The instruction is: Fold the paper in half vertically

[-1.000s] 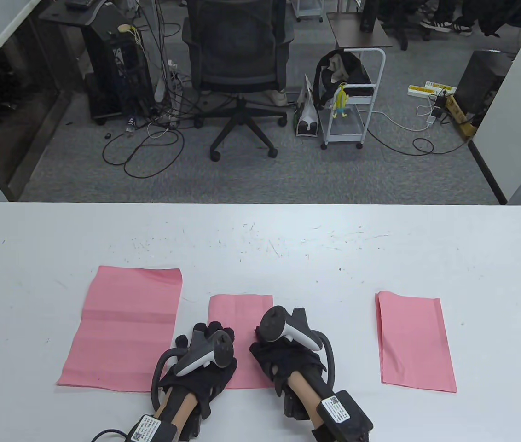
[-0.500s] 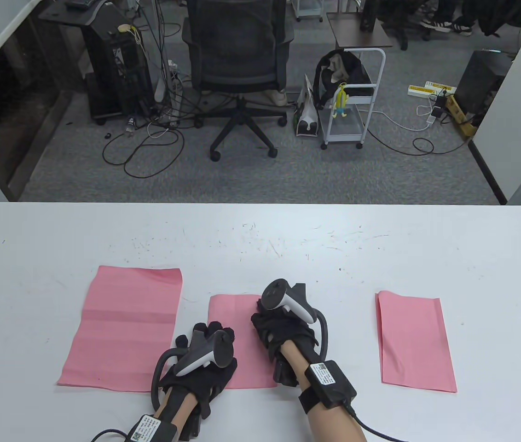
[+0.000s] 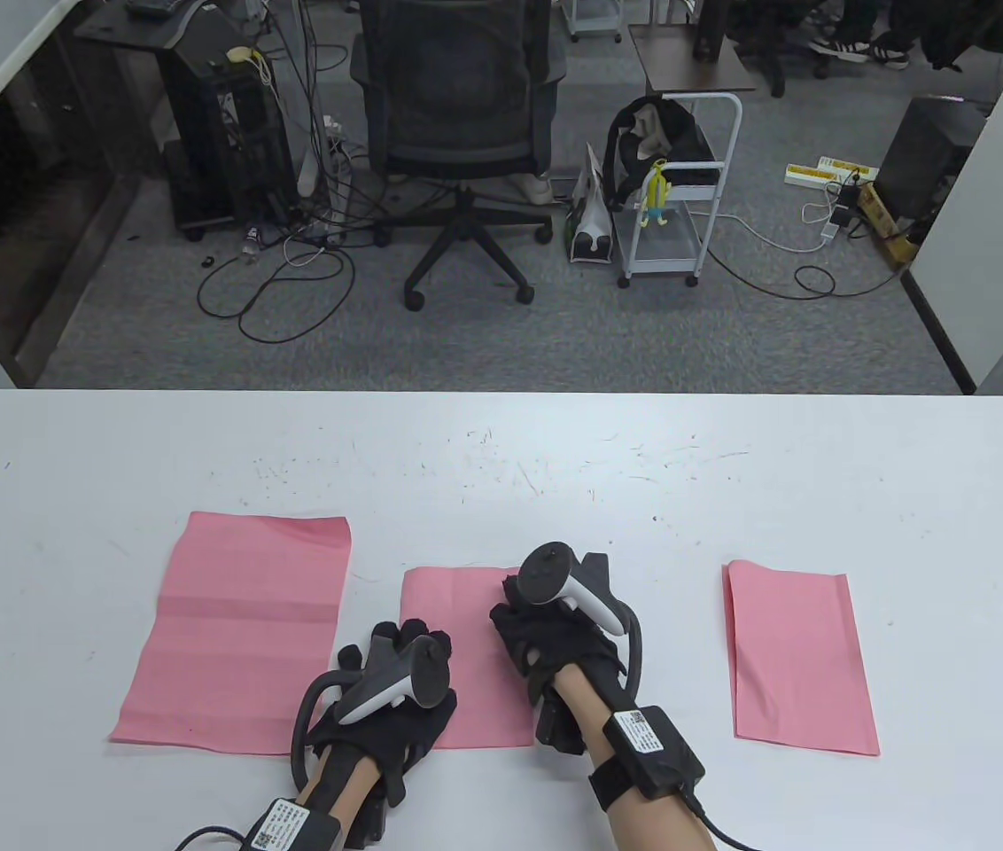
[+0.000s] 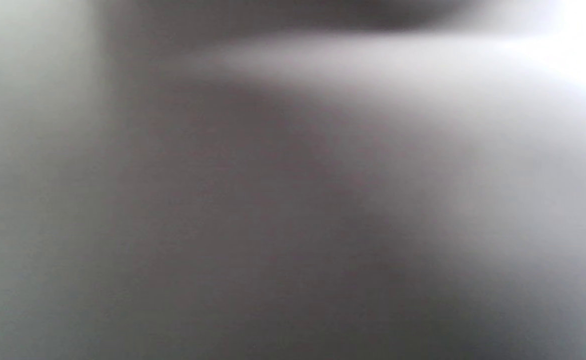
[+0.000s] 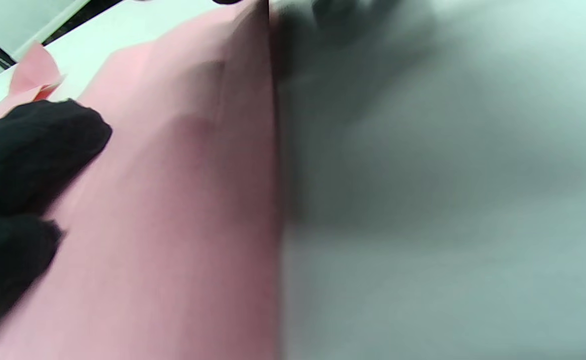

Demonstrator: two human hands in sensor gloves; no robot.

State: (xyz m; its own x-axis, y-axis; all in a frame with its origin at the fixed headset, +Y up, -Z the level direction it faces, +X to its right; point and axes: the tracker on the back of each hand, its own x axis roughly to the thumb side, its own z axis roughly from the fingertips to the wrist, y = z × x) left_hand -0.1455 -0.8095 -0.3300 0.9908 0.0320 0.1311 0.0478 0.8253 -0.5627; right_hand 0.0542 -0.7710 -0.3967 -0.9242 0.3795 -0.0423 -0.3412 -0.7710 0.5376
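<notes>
A pink paper (image 3: 453, 594), folded to a narrow strip, lies on the white table (image 3: 501, 479) near the front edge. My left hand (image 3: 400, 643) rests flat on its lower left part, fingers spread. My right hand (image 3: 546, 620) presses down on the strip's right edge, near the far end; the tracker hides its fingertips. In the right wrist view the pink paper (image 5: 172, 225) ends in a straight edge against the table (image 5: 423, 225), and black gloved fingers (image 5: 32, 140) lie on it at the left. The left wrist view is a grey blur.
An unfolded pink sheet (image 3: 244, 620) with crease marks lies to the left. Another folded pink paper (image 3: 798, 656) lies to the right. Beyond the table's far edge stand an office chair (image 3: 457, 115) and a white cart (image 3: 679, 186).
My right hand has slid away from me along the middle paper's right edge, then slightly right. The left hand and all papers have stayed put.
</notes>
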